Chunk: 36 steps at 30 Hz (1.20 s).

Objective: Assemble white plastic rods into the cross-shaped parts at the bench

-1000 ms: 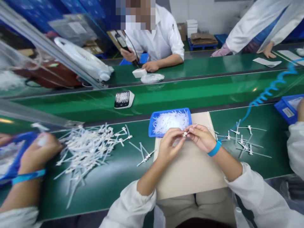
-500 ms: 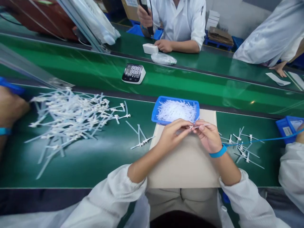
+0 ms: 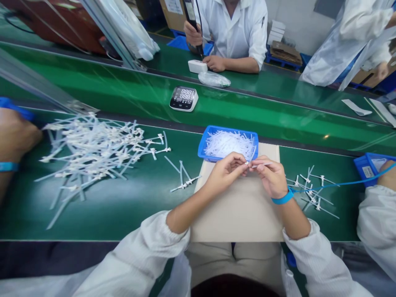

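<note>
**Left hand (image 3: 224, 174) and right hand (image 3: 269, 177) pinch a thin white plastic part (image 3: 258, 166)**

The two hands are close together, and the fingertips of both press on the part. Its small, knobby end sits between the fingers, and its thin stem pokes out toward the right hand. The hands are just above a tan board (image 3: 238, 210). A blue band (image 3: 283, 199) goes around the right wrist.

Just past the fingers, a blue tray (image 3: 228, 128) sits at the top of the board, full of white plastic parts. To the left of the left hand, a small bunch of parts (image 3: 182, 177) lies on a green belt (image 3: 93, 218). Farther left is a big, messy pile of parts (image 3: 99, 152). To the right of the right hand lies another loose bunch of parts (image 3: 312, 189).

Far left of the left hand, another person's hand (image 3: 15, 132) is at the edge of the big pile. Far right of the right hand, one more person's hand (image 3: 388, 175) is at a blue box (image 3: 361, 169), and a blue cord (image 3: 334, 187) runs from there past the right wrist.

Ahead of the hands, on the next belt, is a small box with a bright number screen (image 3: 184, 99). Past it, a person in a white coat (image 3: 235, 33) holds a black tool (image 3: 192, 20) over a white box (image 3: 197, 66), near a clear plastic bag (image 3: 214, 79).
</note>
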Tool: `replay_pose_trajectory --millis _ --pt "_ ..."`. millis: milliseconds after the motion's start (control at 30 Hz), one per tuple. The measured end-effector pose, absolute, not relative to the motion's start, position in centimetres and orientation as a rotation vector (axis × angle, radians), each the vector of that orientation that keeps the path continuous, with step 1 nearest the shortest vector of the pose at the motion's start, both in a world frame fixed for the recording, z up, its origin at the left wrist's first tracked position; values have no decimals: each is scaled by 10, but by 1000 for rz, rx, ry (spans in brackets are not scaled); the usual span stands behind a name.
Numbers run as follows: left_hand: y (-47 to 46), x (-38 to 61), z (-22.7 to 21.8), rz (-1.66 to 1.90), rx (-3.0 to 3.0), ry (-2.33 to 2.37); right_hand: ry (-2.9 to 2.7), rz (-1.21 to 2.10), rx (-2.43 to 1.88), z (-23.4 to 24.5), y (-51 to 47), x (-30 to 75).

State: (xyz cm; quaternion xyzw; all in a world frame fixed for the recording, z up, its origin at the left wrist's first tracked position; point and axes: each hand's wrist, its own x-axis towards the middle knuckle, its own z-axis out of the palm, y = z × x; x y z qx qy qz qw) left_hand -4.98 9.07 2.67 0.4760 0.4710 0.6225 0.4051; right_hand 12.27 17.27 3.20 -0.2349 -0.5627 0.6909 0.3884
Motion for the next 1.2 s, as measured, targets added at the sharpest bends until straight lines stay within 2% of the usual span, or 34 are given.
replay_pose_trajectory --millis 267,567,867,1200 --pt "92 -50 28 1502 1116 1088 -1447 1791 -605 34 173 123" --pt "94 -51 35 1698 824 1105 -1078 1645 -718 35 175 114" --pt "98 -49 26 1754 488 975 -1261 1736 -820 21 170 114" --pt "92 -46 35 1687 673 1164 -1378 1704 -774 24 161 110"
